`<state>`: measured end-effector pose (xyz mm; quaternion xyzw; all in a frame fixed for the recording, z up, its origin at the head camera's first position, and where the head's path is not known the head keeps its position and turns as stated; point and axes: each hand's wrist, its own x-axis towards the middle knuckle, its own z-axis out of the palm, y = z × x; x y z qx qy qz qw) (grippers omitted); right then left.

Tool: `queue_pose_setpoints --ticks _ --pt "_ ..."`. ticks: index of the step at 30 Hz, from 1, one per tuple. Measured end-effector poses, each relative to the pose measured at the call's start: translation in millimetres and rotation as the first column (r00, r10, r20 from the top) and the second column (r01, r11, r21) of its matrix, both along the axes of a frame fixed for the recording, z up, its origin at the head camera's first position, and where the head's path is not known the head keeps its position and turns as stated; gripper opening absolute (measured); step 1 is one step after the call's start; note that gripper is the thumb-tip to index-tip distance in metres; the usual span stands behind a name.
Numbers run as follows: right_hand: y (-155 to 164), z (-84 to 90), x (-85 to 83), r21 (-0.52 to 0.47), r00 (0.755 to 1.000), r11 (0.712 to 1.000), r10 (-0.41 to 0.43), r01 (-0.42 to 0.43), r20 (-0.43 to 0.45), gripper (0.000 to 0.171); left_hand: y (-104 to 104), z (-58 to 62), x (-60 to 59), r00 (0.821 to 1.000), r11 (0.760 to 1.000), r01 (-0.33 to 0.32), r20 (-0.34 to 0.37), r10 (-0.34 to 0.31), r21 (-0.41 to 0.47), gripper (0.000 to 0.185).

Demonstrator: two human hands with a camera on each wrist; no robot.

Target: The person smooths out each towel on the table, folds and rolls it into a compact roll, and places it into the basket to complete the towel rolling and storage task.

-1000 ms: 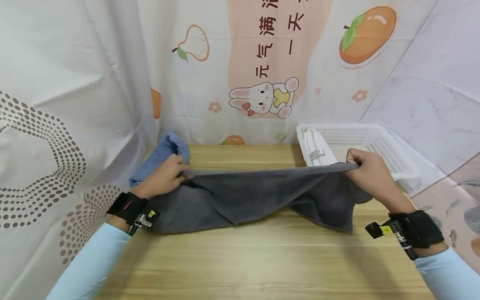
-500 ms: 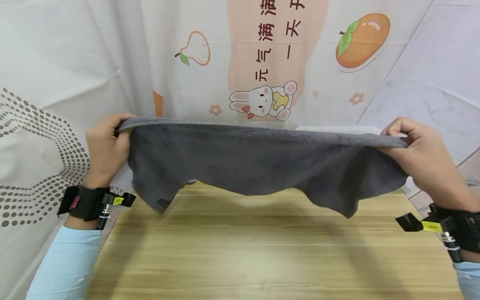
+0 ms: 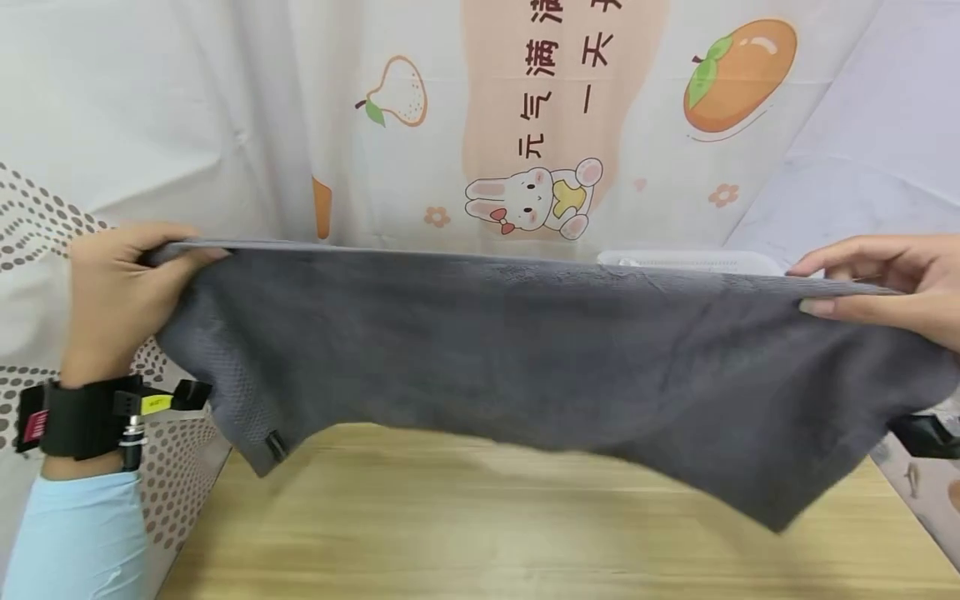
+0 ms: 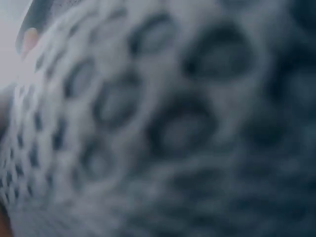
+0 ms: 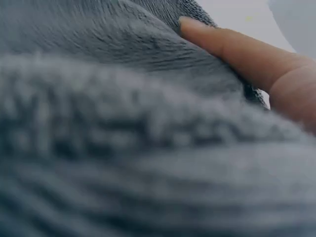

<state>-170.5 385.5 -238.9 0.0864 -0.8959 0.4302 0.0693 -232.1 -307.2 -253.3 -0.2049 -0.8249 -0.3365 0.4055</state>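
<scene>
Dark grey, soft-piled fabric towel (image 3: 495,350): hanging stretched from side to side in mid-air, above the pale yellow wood-grain tabletop (image 3: 480,533), running nearly level along the top edge, sagging unevenly below and dipping to a pointed corner towards each end. Being pinched at the upper left between the thumb and fingers of the left hand (image 3: 123,292). Being pinched likewise at the upper right by the right hand (image 3: 930,275), partly running out of the head view.

Peeking over the top edge, towards the right: white plastic basket (image 3: 697,257), showing little beyond a rim. Cannot make out any contents, with nearly all of the interior being hidden behind the towel.

In the left wrist view, filling almost everything with blurred honeycomb-like dimples, appearing from the head only as a fine waffle texture near the left corner; also catching one fingertip (image 4: 30,38) at the upper left. In the right wrist view, revealing fuzzy pile and folds up close, with one finger (image 5: 242,52) lying extended along the towel.

Showing in the head view alone: small dark tag (image 3: 276,446) by the lower left corner, black fabric wrist strap (image 3: 86,417), light blue sleeve (image 3: 78,533), and, hanging behind, white curtain (image 3: 435,167) with printed rabbit, fruit and characters.
</scene>
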Motion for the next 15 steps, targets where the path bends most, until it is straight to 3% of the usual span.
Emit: queue_pose_setpoints --ticks 3,6,9,12,15 --pt "2.1 -18.2 -15.8 0.136 0.991 0.989 -0.072 0.056 0.114 0.035 10.0 -22.5 -20.0 0.994 0.99 0.058 0.102 -0.045 -0.129 0.013" --pt "0.1 -56.1 -39.1 0.272 0.993 0.962 -0.044 0.013 0.107 0.029 23.0 -60.0 -44.2 0.985 0.952 0.099 0.163 -0.053 -0.29 0.013" --pt "-3.1 -103.9 -59.9 0.402 0.997 0.915 0.065 -0.04 -0.049 0.015 31.4 -100.3 -63.4 0.975 0.894 0.132 0.22 -0.038 -0.428 0.014" --pt "-6.2 -142.7 -70.9 0.512 0.959 0.858 0.173 -0.035 -0.226 0.011 34.1 -133.4 -74.0 0.954 0.849 0.172 0.298 -0.019 -0.499 0.014" --pt "-6.6 -168.7 -72.0 0.547 0.916 0.836 0.243 -0.031 -0.32 0.019 33.6 -156.8 -82.7 0.941 0.816 0.222 0.336 -0.036 -0.534 0.012"
